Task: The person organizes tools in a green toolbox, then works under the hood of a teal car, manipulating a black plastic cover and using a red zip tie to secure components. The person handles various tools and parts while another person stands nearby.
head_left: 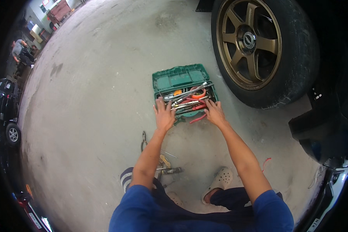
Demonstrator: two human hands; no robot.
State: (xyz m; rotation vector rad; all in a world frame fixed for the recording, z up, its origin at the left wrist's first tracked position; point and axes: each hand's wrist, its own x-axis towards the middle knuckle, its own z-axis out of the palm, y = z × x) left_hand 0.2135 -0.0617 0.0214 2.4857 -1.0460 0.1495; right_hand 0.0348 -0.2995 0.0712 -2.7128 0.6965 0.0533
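Dark blue short sleeves [272, 210] fill the lower edge, and two bare forearms reach forward from them over a grey concrete floor [92, 104]. Between the legs and a large vehicle wheel stands a green plastic toolbox [192, 114], its green hinged lid [181, 78] thrown back on the far side. Metal and red-handled tools crowd inside it, among them a long silver metal bar [193, 89] lying slantwise across the top and an orange ring-shaped item [199, 93] near the right end.

The left hand [165, 115] is over the toolbox's near left corner, open, its fingers spread. The right hand [215, 112] is at the near right corner, fingers bent over the edge; whether it grips anything cannot be told. Just beside it, a curved red handle [198, 118] juts over the front wall.

On the floor, nearer the body, lie dark metal pliers [144, 142], a thin metal rod [169, 154] and a dark-handled tool [172, 170]. A beige perforated clog [222, 178] shows on the right foot. Right of the toolbox, well clear of the left hand, rises a bronze spoked wheel [251, 62] with a black rubber tyre [297, 58]. Far left, another person [21, 52] bends near a dark parked vehicle [4, 102].
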